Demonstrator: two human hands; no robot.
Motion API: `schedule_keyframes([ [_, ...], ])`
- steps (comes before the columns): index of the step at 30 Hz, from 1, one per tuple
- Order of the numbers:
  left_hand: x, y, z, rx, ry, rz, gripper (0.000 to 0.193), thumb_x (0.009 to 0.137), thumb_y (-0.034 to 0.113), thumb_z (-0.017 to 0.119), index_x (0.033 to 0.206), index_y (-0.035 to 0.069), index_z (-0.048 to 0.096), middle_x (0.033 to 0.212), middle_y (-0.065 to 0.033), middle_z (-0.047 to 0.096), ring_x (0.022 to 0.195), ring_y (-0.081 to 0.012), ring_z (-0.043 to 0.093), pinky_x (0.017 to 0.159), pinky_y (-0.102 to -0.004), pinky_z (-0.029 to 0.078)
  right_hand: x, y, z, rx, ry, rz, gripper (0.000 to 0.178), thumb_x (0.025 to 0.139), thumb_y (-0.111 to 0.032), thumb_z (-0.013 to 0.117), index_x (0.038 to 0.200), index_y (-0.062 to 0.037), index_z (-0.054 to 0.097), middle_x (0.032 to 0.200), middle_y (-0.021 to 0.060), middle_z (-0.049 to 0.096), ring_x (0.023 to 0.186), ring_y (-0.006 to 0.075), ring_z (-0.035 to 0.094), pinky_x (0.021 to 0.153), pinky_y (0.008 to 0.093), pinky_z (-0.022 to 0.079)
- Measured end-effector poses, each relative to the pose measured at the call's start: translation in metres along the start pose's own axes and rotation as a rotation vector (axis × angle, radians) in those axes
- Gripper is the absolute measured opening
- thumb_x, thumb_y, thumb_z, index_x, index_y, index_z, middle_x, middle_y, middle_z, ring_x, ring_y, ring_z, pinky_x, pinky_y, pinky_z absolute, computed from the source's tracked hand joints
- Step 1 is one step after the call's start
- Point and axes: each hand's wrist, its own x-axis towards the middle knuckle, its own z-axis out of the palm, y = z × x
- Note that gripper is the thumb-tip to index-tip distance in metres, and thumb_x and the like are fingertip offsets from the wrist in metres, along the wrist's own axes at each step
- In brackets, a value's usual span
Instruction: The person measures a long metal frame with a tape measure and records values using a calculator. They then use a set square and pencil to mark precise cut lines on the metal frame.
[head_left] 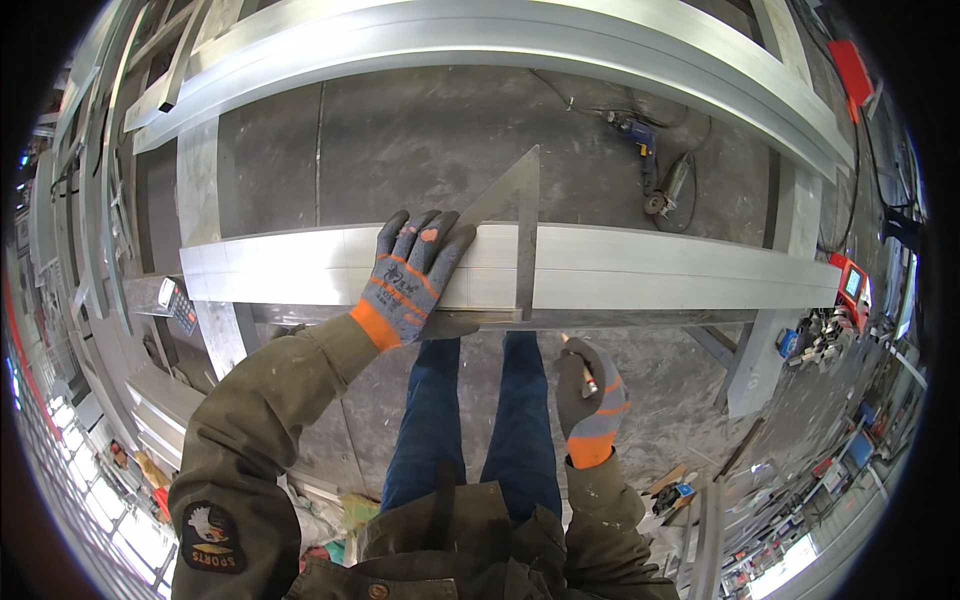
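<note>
A long silvery aluminium profile (pixel 650 262) lies crosswise before me on metal supports. My left hand (pixel 408 285), in a grey glove with orange bands, is clamped over it, fingers at the far edge and thumb at the near one. Under that hand a metal triangular set square (pixel 527 230) is held against the profile. Its straight edge crosses the profile and its pointed corner sticks out beyond the far side; the glove hides part of it. My right hand (pixel 592 392), gloved alike, is closed around a pencil (pixel 589 380), just short of the profile's near edge and not touching it.
Beyond lies a second, larger aluminium profile (pixel 480 40). On the dark floor between them are a blue drill (pixel 640 135) and an angle grinder (pixel 668 192) with cords. A calculator (pixel 178 303) rests at the left support, a red device (pixel 851 284) at the right end.
</note>
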Motion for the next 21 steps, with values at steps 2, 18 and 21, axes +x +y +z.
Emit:
schedule_keyframes([
  [2,0.007,0.008,0.001,-0.054,0.011,0.003,0.111,0.077,0.071,0.078,0.158,0.003,0.044,0.153,-0.026,0.043,0.142,-0.0442,0.043,0.124,-0.0652,0.023,0.003,0.005,-0.004,0.089,0.06,0.091,0.014,0.098,-0.007,0.068,0.108,-0.0028,0.076,0.092,0.0125,0.076,0.082,0.0253,0.074,0.075,0.0368,0.058],
  [18,0.04,0.042,0.018,-0.078,0.011,0.019,0.116,0.071,0.075,0.081,0.155,0.001,0.048,0.153,-0.0269,0.039,0.143,-0.0472,0.038,0.121,-0.0647,0.027,0.056,0.011,-0.027,0.201,0.195,0.033,0.019,0.106,-0.014,0.063,0.118,-0.0028,0.072,0.104,0.0097,0.074,0.088,0.0184,0.07,0.079,0.0323,0.056],
  [21,0.041,0.042,0.019,-0.072,0.009,0.018,0.116,0.072,0.075,0.08,0.155,0.001,0.048,0.152,-0.0267,0.039,0.142,-0.0478,0.038,0.121,-0.0649,0.027,0.06,0.009,-0.025,0.197,0.182,0.022,0.018,0.105,-0.011,0.062,0.118,-0.003,0.071,0.105,0.0114,0.075,0.09,0.0206,0.072,0.081,0.0332,0.057],
])
